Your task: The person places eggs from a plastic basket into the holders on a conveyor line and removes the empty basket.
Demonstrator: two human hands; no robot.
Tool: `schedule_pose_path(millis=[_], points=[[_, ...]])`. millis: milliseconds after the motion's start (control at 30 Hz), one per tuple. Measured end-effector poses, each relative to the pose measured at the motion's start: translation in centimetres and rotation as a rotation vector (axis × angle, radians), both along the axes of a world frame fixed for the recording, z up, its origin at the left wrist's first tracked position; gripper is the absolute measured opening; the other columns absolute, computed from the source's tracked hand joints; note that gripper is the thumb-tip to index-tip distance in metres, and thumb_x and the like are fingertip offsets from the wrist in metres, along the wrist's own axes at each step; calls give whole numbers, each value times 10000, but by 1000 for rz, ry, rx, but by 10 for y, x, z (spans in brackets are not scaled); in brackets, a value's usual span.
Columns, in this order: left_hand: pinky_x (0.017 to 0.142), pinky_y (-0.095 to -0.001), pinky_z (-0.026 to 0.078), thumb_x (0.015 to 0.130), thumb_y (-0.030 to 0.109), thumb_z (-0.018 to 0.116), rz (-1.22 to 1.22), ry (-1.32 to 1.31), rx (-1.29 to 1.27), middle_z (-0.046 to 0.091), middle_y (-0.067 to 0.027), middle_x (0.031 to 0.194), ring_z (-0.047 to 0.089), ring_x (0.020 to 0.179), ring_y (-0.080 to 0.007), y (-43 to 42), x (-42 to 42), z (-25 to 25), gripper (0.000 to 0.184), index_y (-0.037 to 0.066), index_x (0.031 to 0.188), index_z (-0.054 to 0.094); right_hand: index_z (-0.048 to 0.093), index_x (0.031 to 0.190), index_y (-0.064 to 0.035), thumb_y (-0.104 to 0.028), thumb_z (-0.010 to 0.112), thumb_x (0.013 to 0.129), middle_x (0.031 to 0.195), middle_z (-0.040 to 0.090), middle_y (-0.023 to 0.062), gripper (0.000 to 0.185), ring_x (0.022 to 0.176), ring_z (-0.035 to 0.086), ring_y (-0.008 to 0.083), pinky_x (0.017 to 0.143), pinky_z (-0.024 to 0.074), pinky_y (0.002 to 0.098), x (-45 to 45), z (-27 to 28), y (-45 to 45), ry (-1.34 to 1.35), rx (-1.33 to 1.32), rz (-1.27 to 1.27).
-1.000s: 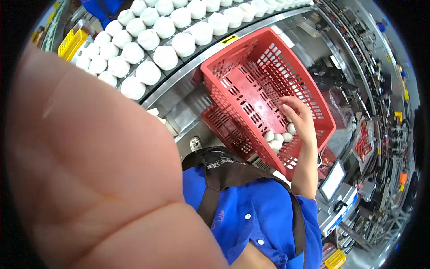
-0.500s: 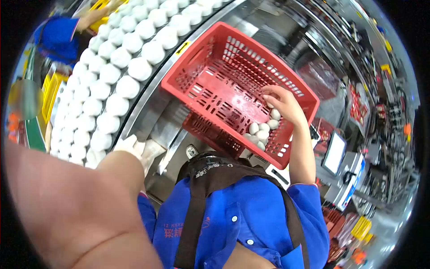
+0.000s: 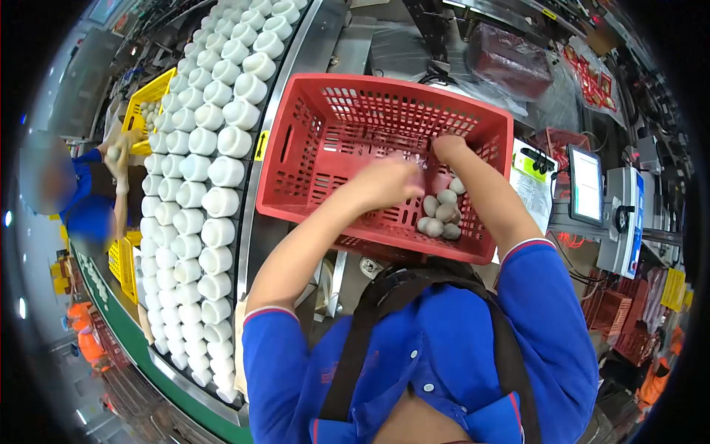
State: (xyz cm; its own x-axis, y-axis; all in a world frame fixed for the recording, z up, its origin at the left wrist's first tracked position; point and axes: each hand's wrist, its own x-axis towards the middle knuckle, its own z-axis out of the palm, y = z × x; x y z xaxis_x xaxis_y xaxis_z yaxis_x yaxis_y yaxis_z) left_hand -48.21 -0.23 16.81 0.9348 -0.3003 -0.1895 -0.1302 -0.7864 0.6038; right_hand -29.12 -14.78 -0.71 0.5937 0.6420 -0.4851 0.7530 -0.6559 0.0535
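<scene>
A red perforated plastic basket (image 3: 296, 203) is in front of me, with several pale eggs (image 3: 445, 211) clustered in its near right corner. My left hand (image 3: 388, 181) hovers inside the basket, left of the eggs, its fingers smeared by motion. Deeper in, by the far wall, my right hand (image 3: 447, 148) points down; its fingers are mostly hidden, so whether it holds anything does not show. Left of the basket runs a conveyor of white cups (image 3: 222, 172) in rows, some appearing to have eggs in them.
Across the conveyor, a co-worker in blue (image 3: 92, 196) reaches near yellow crates (image 3: 151, 96). To my right stand a clipboard (image 3: 532, 177) and a screen on a machine (image 3: 586, 185). A plastic-wrapped dark red bundle (image 3: 510, 63) lies beyond the basket.
My left hand has moved from the conveyor's edge into the basket. My right hand has shifted toward the far wall. The view has turned, showing more of the conveyor and the co-worker.
</scene>
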Motion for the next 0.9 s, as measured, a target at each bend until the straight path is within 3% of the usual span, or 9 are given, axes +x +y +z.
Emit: schedule_pose_path(millis=[67,200,267,333,400,500,567,667,900], points=[[881,-486,500,849,345,679,-99,218,153,674,-228,1006,639,1004,-393,-24,23,-47,380,7,1020,649,677,1223,-99,-187,527,940,1338,611,97,332,1232,581,274,915,521,466,-8,-1,12,60,-125,-20],[883,-477,505,796,343,707,-204,477,201,670,-246,1057,633,1000,-408,-71,63,-94,420,32,1077,677,719,1117,-86,-188,492,943,1209,681,101,303,1113,657,266,850,545,451,-17,-75,18,-147,96,25],[934,-447,482,808,330,682,-226,111,-189,671,-223,1102,615,1052,-389,-83,61,-149,399,60,1102,687,715,1124,-81,-180,488,945,1224,676,97,305,1104,661,241,832,553,418,-23,-49,26,1,24,-91],[979,-429,451,805,306,677,-324,74,-138,653,-205,1161,585,1112,-373,-98,59,-235,407,78,1142,669,715,1122,-78,-187,524,921,1238,669,107,298,1105,663,238,852,555,404,-26,-2,29,111,-60,-79],[1002,-431,429,803,278,669,-224,131,-103,615,-197,1234,551,1168,-366,-113,48,-307,434,87,1192,632,680,1214,-72,-164,592,874,1270,655,106,363,1128,651,301,823,568,504,-19,10,30,309,-24,-59],[974,-413,445,817,417,628,-63,158,-136,593,-178,1275,560,1179,-325,-116,49,-295,601,85,1309,531,702,1179,-76,-198,609,837,1267,651,134,374,1140,649,286,900,556,411,-26,33,37,344,12,-54],[971,-360,435,888,515,539,217,574,-606,564,-115,1295,540,1188,-226,-118,53,-262,623,114,1362,481,710,1167,-90,-226,623,809,1262,655,122,392,1120,658,281,892,558,413,-35,45,48,394,-20,53],[941,-364,453,874,521,560,119,644,-485,563,-115,1293,552,1165,-227,-110,58,-234,634,113,1355,492,717,1153,-98,-207,606,798,1238,666,131,389,1111,663,267,880,557,423,-53,43,68,386,-48,257],[872,-372,496,841,534,608,-45,763,-262,561,-116,1289,582,1113,-230,-107,58,-206,660,112,1340,515,710,1170,-115,-199,603,768,1256,656,134,425,1135,650,278,910,536,416,-61,33,64,415,-18,64]])
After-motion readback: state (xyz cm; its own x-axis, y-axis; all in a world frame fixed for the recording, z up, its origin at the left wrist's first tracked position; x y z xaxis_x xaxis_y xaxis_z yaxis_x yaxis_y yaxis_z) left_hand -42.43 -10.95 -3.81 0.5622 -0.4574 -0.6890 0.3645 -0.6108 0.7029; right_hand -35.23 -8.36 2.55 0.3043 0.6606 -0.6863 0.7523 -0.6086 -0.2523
